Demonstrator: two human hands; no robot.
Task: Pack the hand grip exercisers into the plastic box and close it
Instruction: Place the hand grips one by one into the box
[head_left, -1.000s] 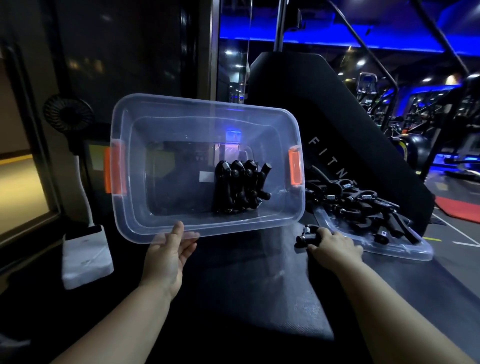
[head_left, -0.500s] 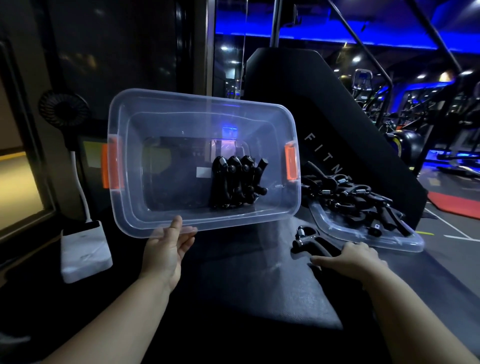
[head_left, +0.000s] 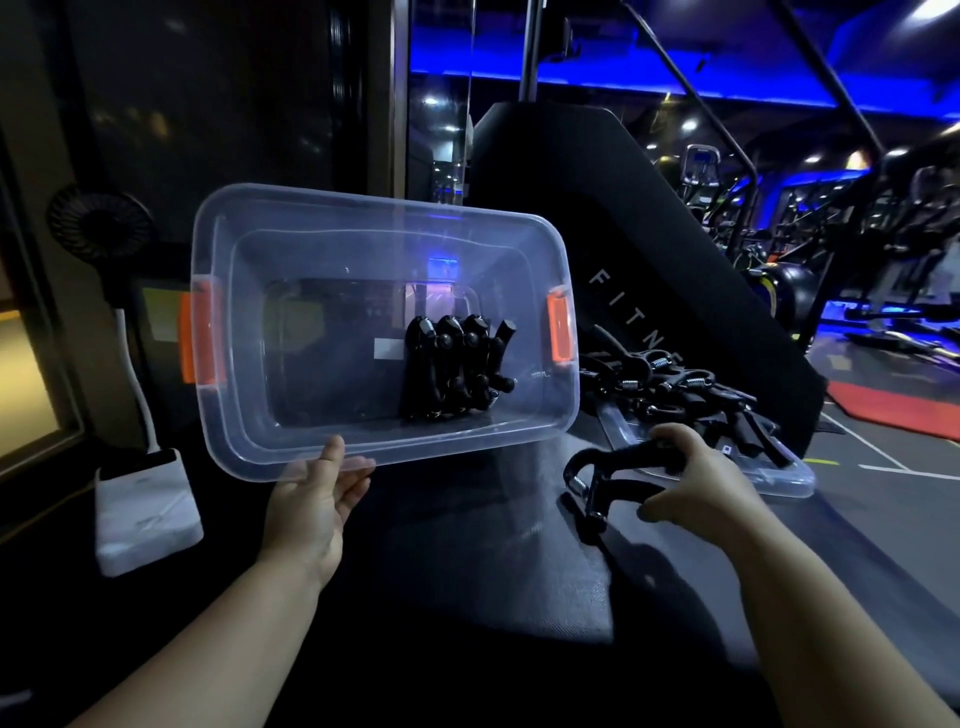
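A clear plastic box (head_left: 311, 260) with orange latches is tilted up toward me, its opening facing me. My left hand (head_left: 317, 499) grips its near rim, thumb over the edge. Several black hand grip exercisers (head_left: 452, 369) stand side by side in the box's right half. My right hand (head_left: 701, 483) holds one black exerciser (head_left: 608, 473) by its handles, just above the dark mat, right of the box. More exercisers (head_left: 675, 389) lie heaped on the clear lid (head_left: 779, 475) further right.
A white block (head_left: 145, 512) with a cable and a small fan (head_left: 101, 221) stand at the left. A tall black padded slope (head_left: 649, 249) rises behind the lid. Gym machines fill the blue-lit background on the right.
My right hand has picked up an exerciser from the mat and lifted it slightly, drawing it nearer to me. The left hand keeps the box tilted as before.
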